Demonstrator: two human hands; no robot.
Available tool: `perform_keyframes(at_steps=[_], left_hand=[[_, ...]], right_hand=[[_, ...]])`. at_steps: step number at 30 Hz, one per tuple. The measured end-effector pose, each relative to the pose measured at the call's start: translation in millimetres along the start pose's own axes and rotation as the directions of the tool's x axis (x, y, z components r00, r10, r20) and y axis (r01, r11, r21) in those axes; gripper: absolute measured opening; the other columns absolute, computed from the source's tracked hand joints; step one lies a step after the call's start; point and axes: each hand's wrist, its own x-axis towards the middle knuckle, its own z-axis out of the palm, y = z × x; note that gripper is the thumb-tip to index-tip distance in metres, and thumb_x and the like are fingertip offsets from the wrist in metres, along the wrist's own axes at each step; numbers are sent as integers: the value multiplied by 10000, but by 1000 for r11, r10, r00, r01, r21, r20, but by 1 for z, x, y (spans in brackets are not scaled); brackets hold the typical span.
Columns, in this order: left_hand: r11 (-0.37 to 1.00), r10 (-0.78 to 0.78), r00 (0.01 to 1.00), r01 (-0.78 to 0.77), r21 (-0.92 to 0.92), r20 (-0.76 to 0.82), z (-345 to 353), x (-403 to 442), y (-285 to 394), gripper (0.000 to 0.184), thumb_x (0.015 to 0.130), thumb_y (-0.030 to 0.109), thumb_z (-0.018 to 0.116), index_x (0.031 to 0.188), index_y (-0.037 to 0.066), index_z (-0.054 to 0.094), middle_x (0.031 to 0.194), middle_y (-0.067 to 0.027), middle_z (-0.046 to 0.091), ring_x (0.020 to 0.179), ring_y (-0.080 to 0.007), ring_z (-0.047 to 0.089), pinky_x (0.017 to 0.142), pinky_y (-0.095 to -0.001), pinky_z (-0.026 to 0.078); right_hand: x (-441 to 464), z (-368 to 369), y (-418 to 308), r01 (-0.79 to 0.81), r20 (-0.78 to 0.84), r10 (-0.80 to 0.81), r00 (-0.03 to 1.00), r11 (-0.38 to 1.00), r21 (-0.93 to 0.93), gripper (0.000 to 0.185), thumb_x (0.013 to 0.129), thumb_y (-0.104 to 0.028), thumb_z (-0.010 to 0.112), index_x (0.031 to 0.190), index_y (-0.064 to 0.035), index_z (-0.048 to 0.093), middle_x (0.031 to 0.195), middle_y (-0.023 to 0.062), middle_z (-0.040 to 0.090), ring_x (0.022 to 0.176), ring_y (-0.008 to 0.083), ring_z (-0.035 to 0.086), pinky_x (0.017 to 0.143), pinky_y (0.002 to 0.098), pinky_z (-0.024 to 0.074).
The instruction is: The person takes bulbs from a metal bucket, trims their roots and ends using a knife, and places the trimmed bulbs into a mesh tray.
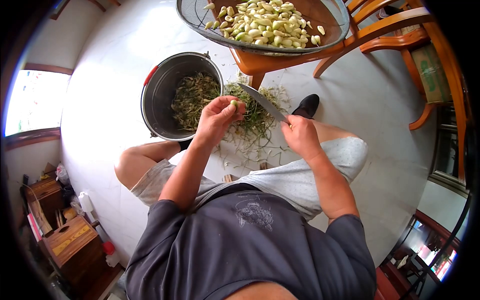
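Observation:
My left hand (pixel 218 119) is closed round a small pale green bulb (pixel 234 103), which shows between the thumb and fingers. The handle of a long knife (pixel 264 102) is in my right hand (pixel 301 135); its blade points up and left, its tip a little above the bulb. Below both hands, green and dry trimmings (pixel 255 122) lie loose on the floor. To the left, a dark metal bucket (pixel 155 112) with a red grip on its rim holds more trimmings. A mesh sieve (pixel 195 27) full of pale peeled bulbs (pixel 270 25) rests on a wooden chair at the top.
The wooden chair (pixel 350 47) reaches from the top centre to the right, with a cardboard box (pixel 430 72) beyond it. My knees are spread on both sides of the trimmings, and a black shoe (pixel 307 105) is near the knife. Wooden boxes (pixel 70 240) stand at the lower left.

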Motion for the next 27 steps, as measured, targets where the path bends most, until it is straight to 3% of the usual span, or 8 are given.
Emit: perform_keyframes(at_steps=[3,7,15,22,27], left_hand=[[998,56,995,-56,6,-82,-16,9,-9,172,885,66,598,1051,31,576,882,-27,601,709,-99,552,655,-254,467],[980,-6,993,-18,-196,-120,-21,10,-7,115,872,44,603,975,40,554,857,-42,593,673,-105,548,621,-238,465],[989,-23,985,-4,-151,-171,-13,11,-15,128,859,43,616,955,14,536,827,-85,618,709,-157,617,638,-289,547],[996,-51,964,29,-84,-263,-1,8,-26,147,867,75,622,954,-2,532,840,-103,628,686,-166,628,623,-282,555],[997,-38,972,20,-79,-233,2,7,-29,153,867,82,626,944,-6,528,837,-104,628,684,-162,627,623,-282,554]], right_hand=[[2,0,-3,-8,33,7,999,999,53,169,809,-152,567,878,-26,656,704,212,599,693,392,590,623,434,473],[1,-2,-7,15,-11,-13,1000,991,133,180,818,-148,582,920,-17,654,729,210,608,695,370,607,615,397,477],[-3,1,-10,153,-143,-120,982,955,254,193,811,-119,616,974,-26,660,801,164,633,693,303,625,602,341,478],[-7,12,-7,227,-154,-206,966,965,133,189,797,-120,624,967,-57,674,778,129,625,678,294,614,608,358,494],[-6,13,-7,288,-134,-288,948,957,-25,200,784,-114,621,973,-65,666,768,112,614,680,297,605,610,379,499]])
